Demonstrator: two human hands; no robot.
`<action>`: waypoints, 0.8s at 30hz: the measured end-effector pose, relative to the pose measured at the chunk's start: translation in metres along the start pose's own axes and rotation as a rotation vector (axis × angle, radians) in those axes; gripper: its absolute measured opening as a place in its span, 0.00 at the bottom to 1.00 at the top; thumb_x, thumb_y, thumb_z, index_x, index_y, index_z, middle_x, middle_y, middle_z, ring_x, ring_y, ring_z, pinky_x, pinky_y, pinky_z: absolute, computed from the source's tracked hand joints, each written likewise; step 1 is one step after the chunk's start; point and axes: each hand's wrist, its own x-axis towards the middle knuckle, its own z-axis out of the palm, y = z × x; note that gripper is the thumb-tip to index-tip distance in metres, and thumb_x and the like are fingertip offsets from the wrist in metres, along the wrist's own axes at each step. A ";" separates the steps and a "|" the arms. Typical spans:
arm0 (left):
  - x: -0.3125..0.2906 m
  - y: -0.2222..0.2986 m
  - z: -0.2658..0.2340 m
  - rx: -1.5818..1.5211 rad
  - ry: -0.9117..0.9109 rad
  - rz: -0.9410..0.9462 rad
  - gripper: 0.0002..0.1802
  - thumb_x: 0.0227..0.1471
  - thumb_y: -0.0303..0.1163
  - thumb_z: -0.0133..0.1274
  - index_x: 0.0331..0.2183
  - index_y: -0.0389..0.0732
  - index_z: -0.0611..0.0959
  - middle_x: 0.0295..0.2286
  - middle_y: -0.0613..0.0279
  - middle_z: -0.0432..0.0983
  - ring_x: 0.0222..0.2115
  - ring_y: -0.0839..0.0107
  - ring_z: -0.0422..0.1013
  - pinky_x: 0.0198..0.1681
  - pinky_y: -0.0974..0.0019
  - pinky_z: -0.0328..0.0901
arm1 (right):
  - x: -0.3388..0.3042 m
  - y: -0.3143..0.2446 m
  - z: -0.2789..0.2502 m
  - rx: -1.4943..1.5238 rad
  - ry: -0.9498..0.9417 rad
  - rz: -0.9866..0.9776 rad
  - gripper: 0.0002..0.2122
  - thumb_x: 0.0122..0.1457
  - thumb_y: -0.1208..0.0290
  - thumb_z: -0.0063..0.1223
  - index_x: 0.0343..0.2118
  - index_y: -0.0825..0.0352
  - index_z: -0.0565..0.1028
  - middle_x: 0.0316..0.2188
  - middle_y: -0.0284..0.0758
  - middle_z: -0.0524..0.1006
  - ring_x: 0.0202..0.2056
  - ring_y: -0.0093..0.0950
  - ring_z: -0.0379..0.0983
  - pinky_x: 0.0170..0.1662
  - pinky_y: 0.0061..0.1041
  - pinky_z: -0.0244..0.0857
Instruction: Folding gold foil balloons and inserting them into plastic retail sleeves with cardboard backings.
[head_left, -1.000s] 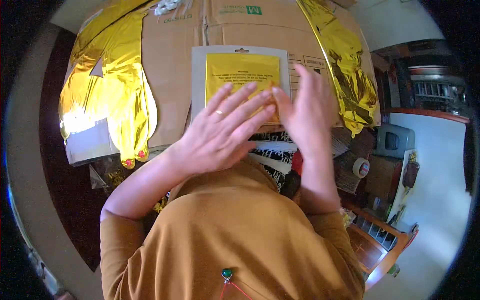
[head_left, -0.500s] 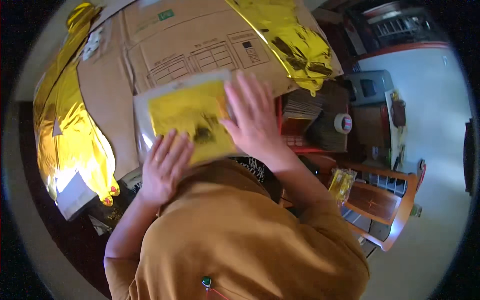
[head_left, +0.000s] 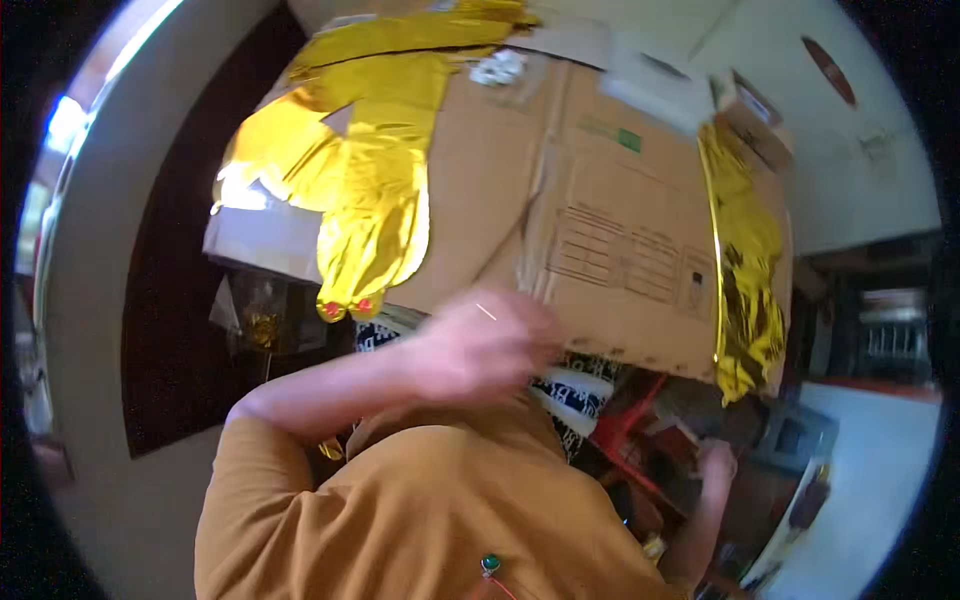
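Note:
My left hand (head_left: 485,345) is over the near edge of a flattened cardboard sheet (head_left: 640,330), in front of my chest. Motion smears its fingers, and no object shows in it. Far off to the lower right, my right hand (head_left: 715,462) reaches down beside a red frame (head_left: 625,425). Its fingers look curled around something pale and thin that I cannot make out. Shiny gold foil balloons (head_left: 380,210) lie flat on the left part of the cardboard, and another gold foil piece (head_left: 745,270) lies along its right edge.
A small white bunched thing (head_left: 497,68) sits at the cardboard's far side. A box (head_left: 755,120) stands at the far right corner. Black-and-white patterned fabric (head_left: 580,390) shows below the near edge. A grey-blue plastic piece (head_left: 797,435) is at the right.
The view has swung left. The clear bag with gold foil under both hands is out of sight. My right hand has moved down to the lower right; my left has moved across toward the middle.

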 end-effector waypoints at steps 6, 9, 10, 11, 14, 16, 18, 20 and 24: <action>-0.101 -0.027 -0.129 0.723 0.224 -0.763 0.22 0.42 0.38 0.68 0.40 0.42 0.81 0.39 0.56 0.76 0.44 0.54 0.71 0.47 0.57 0.66 | 0.083 -0.058 0.078 0.385 0.257 0.018 0.13 0.58 0.62 0.55 0.38 0.68 0.80 0.33 0.45 0.80 0.34 0.42 0.78 0.39 0.40 0.71; -0.109 -0.038 -0.136 0.707 0.184 -0.747 0.14 0.47 0.34 0.65 0.36 0.41 0.83 0.38 0.56 0.76 0.42 0.55 0.72 0.46 0.56 0.67 | 0.092 -0.094 0.044 0.350 0.067 0.025 0.13 0.58 0.63 0.55 0.37 0.68 0.80 0.32 0.44 0.80 0.33 0.40 0.78 0.38 0.39 0.71; -0.112 -0.043 -0.139 0.702 0.187 -0.744 0.12 0.48 0.33 0.64 0.35 0.40 0.83 0.37 0.56 0.76 0.42 0.55 0.72 0.46 0.56 0.67 | 0.090 -0.101 0.031 0.326 0.006 0.009 0.13 0.58 0.63 0.55 0.37 0.69 0.80 0.32 0.44 0.80 0.33 0.39 0.78 0.38 0.38 0.72; -0.108 -0.044 -0.139 0.685 0.219 -0.745 0.08 0.50 0.31 0.61 0.34 0.39 0.83 0.34 0.56 0.76 0.38 0.56 0.73 0.43 0.57 0.68 | 0.085 -0.113 0.011 0.304 -0.050 -0.021 0.13 0.59 0.63 0.55 0.37 0.69 0.80 0.32 0.44 0.80 0.32 0.39 0.78 0.38 0.38 0.72; -0.109 -0.050 -0.142 0.486 0.318 -0.854 0.10 0.47 0.33 0.63 0.32 0.39 0.85 0.32 0.56 0.77 0.38 0.55 0.72 0.45 0.57 0.67 | 0.041 -0.173 -0.113 0.317 -0.212 -0.234 0.13 0.59 0.64 0.55 0.37 0.70 0.80 0.31 0.43 0.80 0.32 0.37 0.79 0.38 0.36 0.72; -0.102 -0.051 -0.148 0.301 0.399 -1.001 0.10 0.52 0.33 0.61 0.32 0.35 0.85 0.27 0.60 0.79 0.32 0.66 0.75 0.37 0.63 0.69 | -0.007 -0.211 -0.225 0.521 -0.264 -0.490 0.13 0.59 0.64 0.55 0.37 0.70 0.80 0.30 0.43 0.80 0.31 0.36 0.79 0.38 0.35 0.72; -0.084 -0.044 -0.153 0.035 0.511 -1.171 0.11 0.55 0.34 0.60 0.33 0.33 0.84 0.25 0.63 0.79 0.29 0.73 0.75 0.33 0.66 0.69 | -0.047 -0.240 -0.324 0.902 -0.255 -0.828 0.12 0.63 0.68 0.52 0.35 0.74 0.79 0.27 0.40 0.79 0.29 0.29 0.78 0.36 0.29 0.71; -0.074 -0.041 -0.155 -0.161 0.590 -1.216 0.13 0.59 0.35 0.58 0.34 0.33 0.83 0.24 0.67 0.79 0.25 0.82 0.72 0.28 0.73 0.67 | -0.048 -0.273 -0.385 1.279 -0.373 -1.055 0.09 0.64 0.71 0.50 0.36 0.72 0.79 0.29 0.37 0.80 0.31 0.26 0.78 0.35 0.25 0.70; -0.057 -0.042 -0.140 -0.192 0.638 -1.169 0.12 0.59 0.34 0.57 0.34 0.33 0.83 0.23 0.67 0.78 0.22 0.82 0.71 0.26 0.75 0.67 | -0.024 -0.403 -0.497 1.643 -0.153 -0.983 0.16 0.65 0.60 0.53 0.30 0.71 0.77 0.24 0.32 0.77 0.27 0.19 0.70 0.31 0.23 0.64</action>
